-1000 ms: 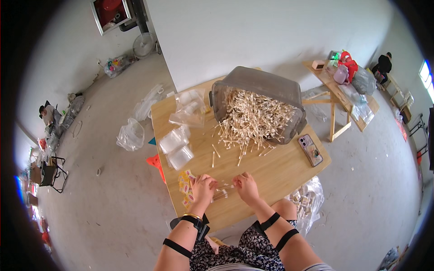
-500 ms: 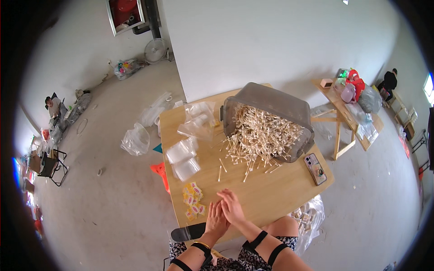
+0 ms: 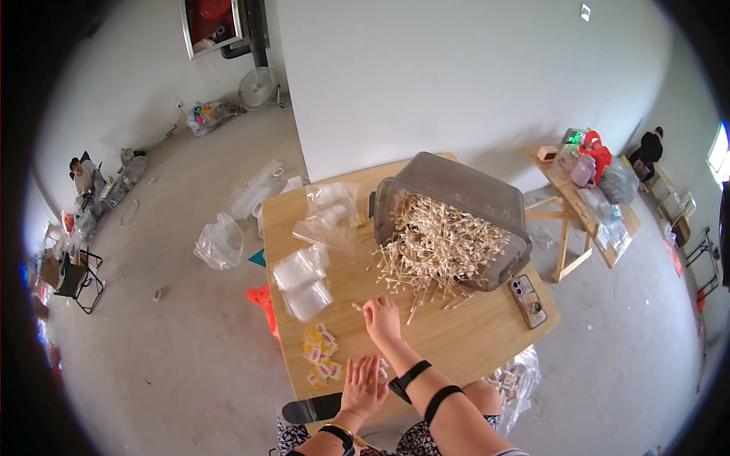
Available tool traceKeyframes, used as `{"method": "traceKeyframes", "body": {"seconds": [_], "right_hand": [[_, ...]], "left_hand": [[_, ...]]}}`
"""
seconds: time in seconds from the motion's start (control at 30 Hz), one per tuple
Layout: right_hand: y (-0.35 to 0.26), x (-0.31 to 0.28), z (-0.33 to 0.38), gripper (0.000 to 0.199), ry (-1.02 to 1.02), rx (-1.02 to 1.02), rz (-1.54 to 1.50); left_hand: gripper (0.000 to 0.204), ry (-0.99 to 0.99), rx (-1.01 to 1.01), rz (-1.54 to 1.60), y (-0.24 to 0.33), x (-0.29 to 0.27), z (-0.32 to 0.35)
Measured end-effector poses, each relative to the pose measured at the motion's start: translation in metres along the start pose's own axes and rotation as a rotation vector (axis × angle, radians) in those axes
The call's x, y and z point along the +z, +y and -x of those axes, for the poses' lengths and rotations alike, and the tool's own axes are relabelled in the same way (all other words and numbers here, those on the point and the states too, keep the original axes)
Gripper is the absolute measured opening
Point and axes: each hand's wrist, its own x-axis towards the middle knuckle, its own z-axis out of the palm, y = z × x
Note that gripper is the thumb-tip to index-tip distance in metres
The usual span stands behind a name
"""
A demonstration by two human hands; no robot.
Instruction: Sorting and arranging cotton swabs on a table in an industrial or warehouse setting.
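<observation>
A grey plastic tub [image 3: 456, 178] lies tipped on its side on the wooden table, and a heap of cotton swabs [image 3: 437, 243] spills from its mouth. My right hand [image 3: 382, 322] is in front of the heap, fingers pinched on a cotton swab whose pale tip [image 3: 356, 307] sticks out to the left. Nearer to me, my left hand [image 3: 363, 391] rests low over the table's front, fingers pointing away. Pale ends that look like cotton swabs show along its right side; its palm is hidden. Small yellow-and-white printed slips [image 3: 320, 353] lie left of it.
Stacks of clear plastic bags [image 3: 303, 281] lie on the table's left, with a larger clear bag [image 3: 331, 213] behind. A phone [image 3: 528, 302] is at the right edge, a black strip [image 3: 312, 409] at the front left. A side table [image 3: 585, 201] stands right; two people sit farther off.
My hands were together and have separated: the right reached forward, the left drew back slightly. The loose cotton swabs in front of the heap no longer show on the table.
</observation>
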Motion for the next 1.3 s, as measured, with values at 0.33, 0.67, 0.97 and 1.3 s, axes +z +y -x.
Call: {"method": "traceKeyframes", "body": {"seconds": [0.33,0.67,0.97,1.3], "right_hand": [[0.002,-0.076,0.017,0.022,0.043,-0.071,-0.038],[0.048,-0.049,-0.046,0.031,0.056,-0.038,0.342],[0.006,-0.055,0.046,0.024,-0.113,-0.085,-0.014],[0.006,-0.101,0.051,0.072,-0.317,-0.271,0.195]], "left_hand": [[0.082,-0.091,-0.053,-0.066,-0.005,-0.012,0.002],[0.078,-0.089,-0.026,-0.033,0.001,-0.011,-0.003],[0.078,-0.003,-0.018,0.02,-0.008,-0.004,0.002],[0.078,-0.008,-0.033,0.014,-0.006,-0.006,0.0]]}}
